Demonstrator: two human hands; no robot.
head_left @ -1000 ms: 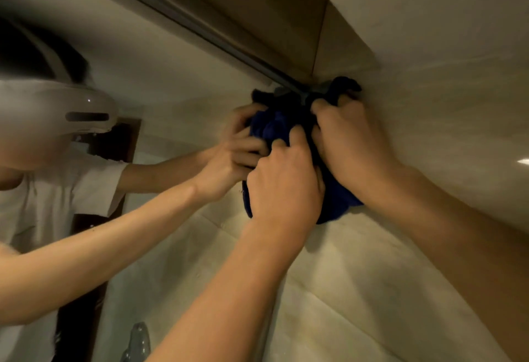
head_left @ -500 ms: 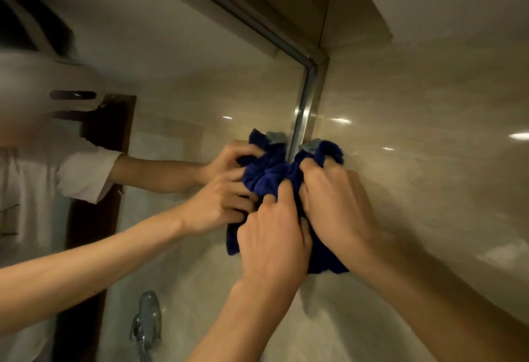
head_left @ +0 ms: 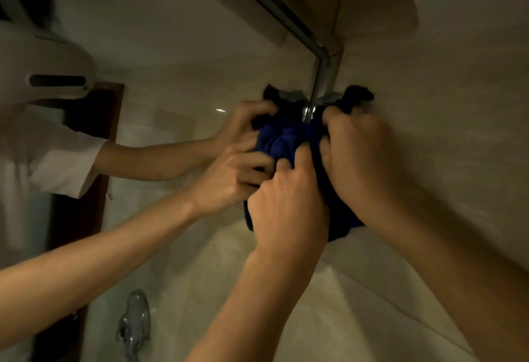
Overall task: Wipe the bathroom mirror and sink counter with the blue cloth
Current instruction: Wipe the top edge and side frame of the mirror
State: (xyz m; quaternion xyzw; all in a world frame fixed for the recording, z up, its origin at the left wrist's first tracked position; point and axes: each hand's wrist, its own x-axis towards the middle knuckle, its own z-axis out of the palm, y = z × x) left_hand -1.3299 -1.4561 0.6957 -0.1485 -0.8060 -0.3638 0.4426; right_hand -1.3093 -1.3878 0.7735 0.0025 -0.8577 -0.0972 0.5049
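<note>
Both hands bunch the blue cloth [head_left: 289, 140] against the mirror's metal edge [head_left: 320, 81]: left hand [head_left: 286, 210] below, right hand [head_left: 360, 158] beside it on the tiled wall [head_left: 443, 90]. Fingers curl tight; fingertips are buried in folds. Open mirror [head_left: 177, 95] lies leftward.

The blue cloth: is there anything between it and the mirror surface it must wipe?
Nothing visible. Both the left hand and right hand grip the blue cloth bunched directly against the mirror at its metal edge.

Both hands, the left hand [head_left: 289, 207] and right hand [head_left: 360, 158], now press the bunched blue cloth [head_left: 286, 141] higher along the mirror's metal edge [head_left: 322, 81] than half a second ago, nearer the top corner.
</note>
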